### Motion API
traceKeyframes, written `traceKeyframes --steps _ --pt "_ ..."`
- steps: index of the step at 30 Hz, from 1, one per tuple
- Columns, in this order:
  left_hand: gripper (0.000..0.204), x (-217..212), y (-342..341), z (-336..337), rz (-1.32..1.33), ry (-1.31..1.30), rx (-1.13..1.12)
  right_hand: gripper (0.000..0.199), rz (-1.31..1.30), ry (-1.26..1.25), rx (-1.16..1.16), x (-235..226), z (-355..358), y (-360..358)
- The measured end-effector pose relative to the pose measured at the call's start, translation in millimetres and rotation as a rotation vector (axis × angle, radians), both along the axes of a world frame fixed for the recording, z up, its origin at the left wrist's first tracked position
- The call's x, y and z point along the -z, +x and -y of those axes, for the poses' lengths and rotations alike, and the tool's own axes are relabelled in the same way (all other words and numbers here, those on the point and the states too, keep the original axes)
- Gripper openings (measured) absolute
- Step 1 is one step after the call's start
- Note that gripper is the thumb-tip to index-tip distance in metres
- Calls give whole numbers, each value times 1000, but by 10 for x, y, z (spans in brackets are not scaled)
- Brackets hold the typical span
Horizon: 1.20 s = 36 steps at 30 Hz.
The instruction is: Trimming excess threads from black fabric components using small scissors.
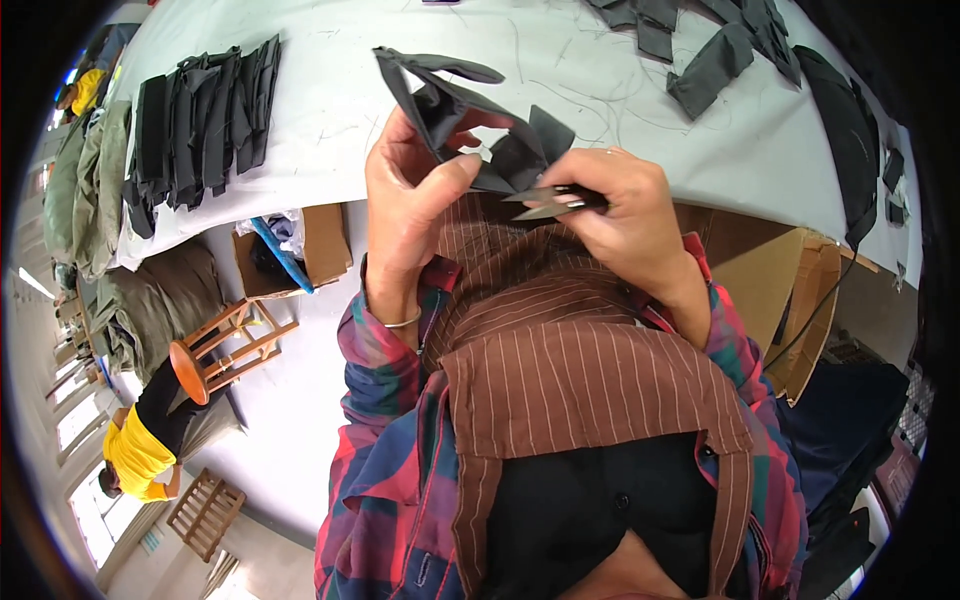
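Note:
My left hand [405, 190] is closed on a folded dark grey fabric piece [440, 115], held up over the near edge of the white table [340, 110]. The cloth stands partly spread, with flaps sticking up and a loop reaching toward the right. In my right hand [630, 205] sits a pair of thread snips [545, 208], their pointed blades apart and directed left, just below the cloth. My right fingertips are close against the fabric's right end; whether they also pinch it I cannot tell.
A row of dark fabric strips [205, 125] lies at the table's left. Loose dark pieces [710, 72] and stray threads lie at the far right, near a black item [840, 140]. Cardboard boxes [325, 245] stand below; a stool [190, 372] and a person in yellow [140, 445] are left.

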<state>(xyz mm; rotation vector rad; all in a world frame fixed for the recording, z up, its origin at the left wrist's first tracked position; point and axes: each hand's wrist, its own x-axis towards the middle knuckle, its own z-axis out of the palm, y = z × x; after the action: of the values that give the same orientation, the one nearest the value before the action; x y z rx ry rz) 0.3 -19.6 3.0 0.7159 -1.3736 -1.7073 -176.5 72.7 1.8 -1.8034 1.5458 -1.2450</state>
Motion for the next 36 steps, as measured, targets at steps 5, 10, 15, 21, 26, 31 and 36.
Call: traceKeyframes --steps 5,10,15,21,26,31,36 --pt "48 -26 85 -10 -184 168 -55 29 506 139 90 -49 -58 -169" --pt "61 11 48 -9 -383 363 -42 31 617 178 39 -89 12 -143" --pt "84 236 -55 63 -568 348 241 17 562 245 -84 -35 38 31" --pt "50 409 -211 59 -656 341 156 13 624 330 -171 73 36 171" --pt "39 406 -154 96 -614 338 129 3 607 310 -9 106 53 145" --pt "33 341 -2 230 -692 321 252 10 598 264 202 103 27 -17" --pt "36 401 47 276 -813 378 296 15 638 290 130 67 11 -17"
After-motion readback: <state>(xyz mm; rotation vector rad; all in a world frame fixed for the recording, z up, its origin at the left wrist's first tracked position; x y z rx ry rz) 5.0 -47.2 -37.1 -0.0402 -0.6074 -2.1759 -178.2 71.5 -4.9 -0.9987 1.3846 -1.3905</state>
